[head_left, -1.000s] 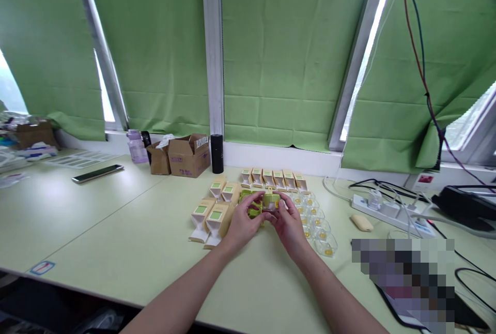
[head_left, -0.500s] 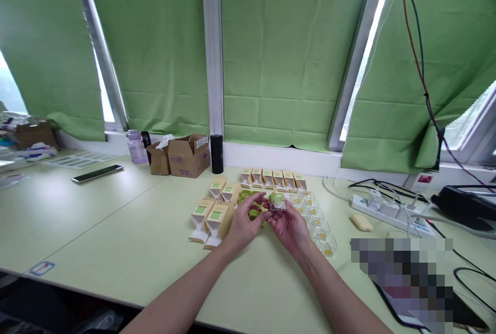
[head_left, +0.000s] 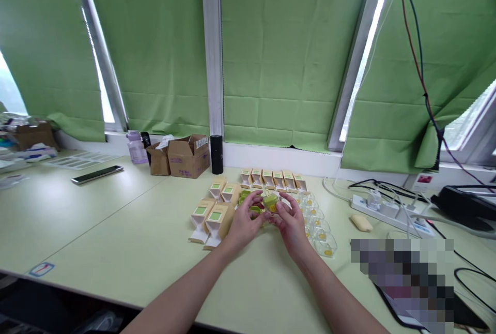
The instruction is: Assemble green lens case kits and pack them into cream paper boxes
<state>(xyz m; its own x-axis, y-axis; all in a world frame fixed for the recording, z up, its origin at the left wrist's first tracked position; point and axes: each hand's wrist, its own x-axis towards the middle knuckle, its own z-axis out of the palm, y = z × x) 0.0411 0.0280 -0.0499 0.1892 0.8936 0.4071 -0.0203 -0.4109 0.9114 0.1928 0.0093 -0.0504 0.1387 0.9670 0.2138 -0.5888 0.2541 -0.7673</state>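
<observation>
Between both hands, over the middle of the small items, is a small clear plastic container [head_left: 270, 201] with something green inside and a yellow round spot on it. My left hand [head_left: 245, 224] grips it from the left with thumb and fingers. From the right, my right hand [head_left: 293, 226] pinches it too, thumb on the near face. Green pieces [head_left: 244, 195] lie just behind my left hand, partly hidden by it. To the right stand several clear cups [head_left: 325, 243] with yellow spots. Open yellow-tan cartons [head_left: 220, 216] with green labels stand at the left.
More small cartons [head_left: 278, 179] form a row at the back. Behind are a cardboard box [head_left: 188, 158], a black cylinder [head_left: 217, 154] and a purple bottle [head_left: 136, 148]. A power strip [head_left: 391, 212] with cables, a cream-coloured case [head_left: 361, 222] and a blurred-out device [head_left: 406, 277] lie at the right.
The container has been turned in my hands, so its yellow spot now shows. My right hand has rolled from palm up to thumb over the near face. My left hand has barely moved.
</observation>
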